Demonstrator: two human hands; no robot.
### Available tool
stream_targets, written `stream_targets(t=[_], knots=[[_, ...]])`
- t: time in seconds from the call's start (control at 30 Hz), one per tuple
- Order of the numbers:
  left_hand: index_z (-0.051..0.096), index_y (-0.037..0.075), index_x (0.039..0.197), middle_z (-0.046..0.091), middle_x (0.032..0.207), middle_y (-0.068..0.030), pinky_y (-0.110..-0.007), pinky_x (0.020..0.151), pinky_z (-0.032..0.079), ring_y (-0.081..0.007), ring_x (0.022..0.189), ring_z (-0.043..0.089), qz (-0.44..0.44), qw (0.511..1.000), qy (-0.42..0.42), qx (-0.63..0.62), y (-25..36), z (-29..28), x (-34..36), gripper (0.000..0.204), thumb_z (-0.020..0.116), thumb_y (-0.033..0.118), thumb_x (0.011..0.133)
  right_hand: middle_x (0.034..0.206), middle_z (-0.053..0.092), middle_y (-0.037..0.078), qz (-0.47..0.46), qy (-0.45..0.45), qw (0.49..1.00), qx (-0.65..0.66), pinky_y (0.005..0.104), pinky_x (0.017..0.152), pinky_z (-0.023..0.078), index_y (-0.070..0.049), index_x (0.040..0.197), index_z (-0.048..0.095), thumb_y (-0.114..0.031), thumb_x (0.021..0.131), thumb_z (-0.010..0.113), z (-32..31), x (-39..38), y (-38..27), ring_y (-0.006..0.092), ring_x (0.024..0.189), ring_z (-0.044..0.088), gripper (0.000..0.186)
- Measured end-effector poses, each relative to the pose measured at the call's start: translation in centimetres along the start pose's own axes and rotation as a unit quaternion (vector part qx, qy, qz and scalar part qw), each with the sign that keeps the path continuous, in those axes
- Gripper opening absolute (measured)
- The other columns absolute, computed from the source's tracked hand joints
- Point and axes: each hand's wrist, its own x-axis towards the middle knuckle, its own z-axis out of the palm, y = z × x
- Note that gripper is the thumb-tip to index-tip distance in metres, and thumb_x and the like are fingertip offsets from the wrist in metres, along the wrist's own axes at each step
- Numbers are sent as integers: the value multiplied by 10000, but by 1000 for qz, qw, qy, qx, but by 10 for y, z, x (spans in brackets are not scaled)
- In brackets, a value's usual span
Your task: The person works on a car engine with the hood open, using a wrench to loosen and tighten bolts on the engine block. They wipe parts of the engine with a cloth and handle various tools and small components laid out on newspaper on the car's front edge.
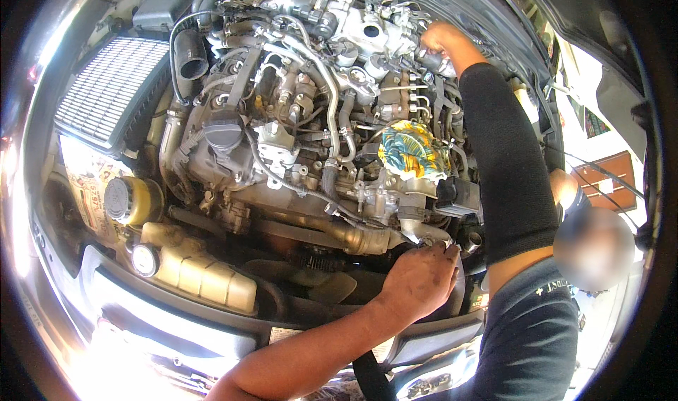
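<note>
My left hand is closed at the front of the engine, fingers pinched at the lower end of a metal pipe elbow. What lies between the fingertips is hidden. Just right of them is a round pipe opening. My right arm, in a black arm sleeve, stretches to the far right of the engine bay. There my right hand is closed among hoses and metal parts; what it grips cannot be made out. A patterned yellow and teal cloth lies on the engine between both hands.
A pleated air filter sits at left beside an open black intake hose. Nearer are a yellowish coolant tank and a round-capped reservoir. The raised hood hangs at upper right. Another person is close on the right.
</note>
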Motion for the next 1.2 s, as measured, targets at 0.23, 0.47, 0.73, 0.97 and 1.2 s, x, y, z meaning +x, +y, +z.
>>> stream_targets(t=[0.23,0.47,0.73,0.97,1.2], knots=[[686,-18,1295,750,1070,-214,-527,824,641,-406,926,770,-9,1000,-9,8,3,-5,0,413,730,292,1026,701,542,32,96,-146,895,410,448,572,525,-112,904,777,-604,1104,562,20,-26,48,226,614,546,573],[689,-10,1316,759,1121,-226,-539,863,642,-421,980,774,-28,998,-56,6,4,-7,3,420,718,297,1032,937,635,15,104,-98,799,584,435,789,710,-113,1075,676,-180,1128,594,41,-38,40,174,708,576,119],[686,-8,1330,763,1122,-216,-538,868,639,-416,970,772,-31,998,-46,4,4,-3,2,430,727,293,1026,1120,754,106,147,-63,680,716,465,918,739,-42,1221,668,-51,1142,461,34,-35,-2,246,931,780,221],[692,-7,1312,748,1064,-213,-527,822,636,-409,927,764,-18,1000,-24,-3,3,-4,0,417,741,283,1017,790,656,53,70,-187,846,495,350,514,474,-44,1134,751,-189,1109,587,31,-22,60,156,588,575,220],[697,-8,1271,740,1032,-206,-530,813,635,-405,906,763,-7,1000,7,-2,2,0,0,383,742,272,1014,1258,752,18,-131,13,970,206,418,894,609,-141,1348,765,-342,1159,527,39,-4,80,151,1081,672,364]])
